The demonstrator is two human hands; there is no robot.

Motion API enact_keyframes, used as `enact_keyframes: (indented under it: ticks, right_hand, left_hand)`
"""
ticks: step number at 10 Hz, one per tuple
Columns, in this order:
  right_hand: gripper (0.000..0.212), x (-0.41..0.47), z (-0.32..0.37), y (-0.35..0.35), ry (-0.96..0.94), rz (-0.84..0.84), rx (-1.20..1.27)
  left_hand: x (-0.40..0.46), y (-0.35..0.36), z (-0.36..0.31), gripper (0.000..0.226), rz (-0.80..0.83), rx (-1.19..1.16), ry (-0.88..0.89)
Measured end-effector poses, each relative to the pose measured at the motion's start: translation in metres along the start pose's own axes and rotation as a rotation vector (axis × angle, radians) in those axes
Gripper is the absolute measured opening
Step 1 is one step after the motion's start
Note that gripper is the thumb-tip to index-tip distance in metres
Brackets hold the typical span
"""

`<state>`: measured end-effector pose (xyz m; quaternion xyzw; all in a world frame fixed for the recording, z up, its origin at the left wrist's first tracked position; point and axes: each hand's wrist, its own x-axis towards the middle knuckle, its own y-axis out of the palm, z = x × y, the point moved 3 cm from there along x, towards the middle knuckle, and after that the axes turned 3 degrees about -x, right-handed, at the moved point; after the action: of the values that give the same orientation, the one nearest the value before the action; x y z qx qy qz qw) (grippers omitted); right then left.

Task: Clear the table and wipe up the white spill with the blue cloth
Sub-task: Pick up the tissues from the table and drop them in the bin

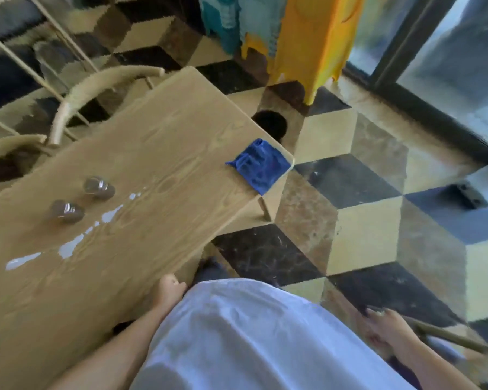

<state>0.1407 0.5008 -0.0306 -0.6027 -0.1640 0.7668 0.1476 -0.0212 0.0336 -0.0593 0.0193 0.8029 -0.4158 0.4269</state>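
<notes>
Two glasses (81, 199) stand beyond the left hand (169, 291) — spill (68, 249) beside them, blue cloth (259, 167) farther off — both hands loose, right hand (383, 327) empty.

A blue cloth (258, 165) is being seen crumpled at the far right corner of the wooden tabletop (158, 153), one edge hanging over the rim. A white spill (68, 243) is being shown as a broken streak of puddles and drops running diagonally across the tabletop's middle. Two clear glasses (99, 187) (66, 211) are being displayed just beside the streak, well apart from the cloth.
</notes>
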Motion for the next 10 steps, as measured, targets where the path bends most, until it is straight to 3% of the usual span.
enact_keyframes:
  ticks: [1, 2, 4, 5, 6, 7, 8, 9, 10]
  right_hand:
    - [0.016, 0.014, 0.005, 0.000, 0.024, 0.068, 0.074]
    - [0.010, 0.020, 0.036, 0.010, -0.013, 0.087, 0.102]
    - [0.012, 0.026, 0.073, 0.015, -0.140, 0.189, 0.009]
    - [0.010, 0.049, 0.068, -0.019, -0.075, 0.113, 0.002]
    - [0.032, 0.084, 0.044, -0.061, -0.030, 0.128, -0.370]
    - [0.027, 0.096, 0.043, -0.090, 0.079, 0.142, -0.281]
    - [0.032, 0.119, 0.078, -0.137, -0.027, -0.004, -0.202]
    - [0.027, 0.122, 0.132, -0.167, 0.072, -0.092, -0.089]
    - [0.014, 0.145, 0.176, -0.195, -0.008, -0.145, -0.207]
  left_hand:
    - [0.003, 0.016, -0.069, 0.040, 0.009, 0.031, 0.126]
    - [0.001, 0.045, -0.144, 0.039, 0.125, 0.088, 0.277]
    - [-0.002, 0.120, -0.261, 0.025, 0.399, 0.513, 0.435]
    - [0.008, 0.141, -0.316, 0.019, 0.494, 0.682, 0.503]
    - [0.020, 0.157, -0.374, 0.025, 0.562, 0.783, 0.535]
    - [0.031, 0.168, -0.427, 0.035, 0.618, 0.711, 0.505]
    - [0.038, 0.175, -0.481, 0.027, 0.619, 0.522, 0.480]
    - [0.039, 0.173, -0.515, 0.008, 0.637, 0.256, 0.358]
    - [0.045, 0.175, -0.532, 0.021, 0.685, 0.141, 0.215]
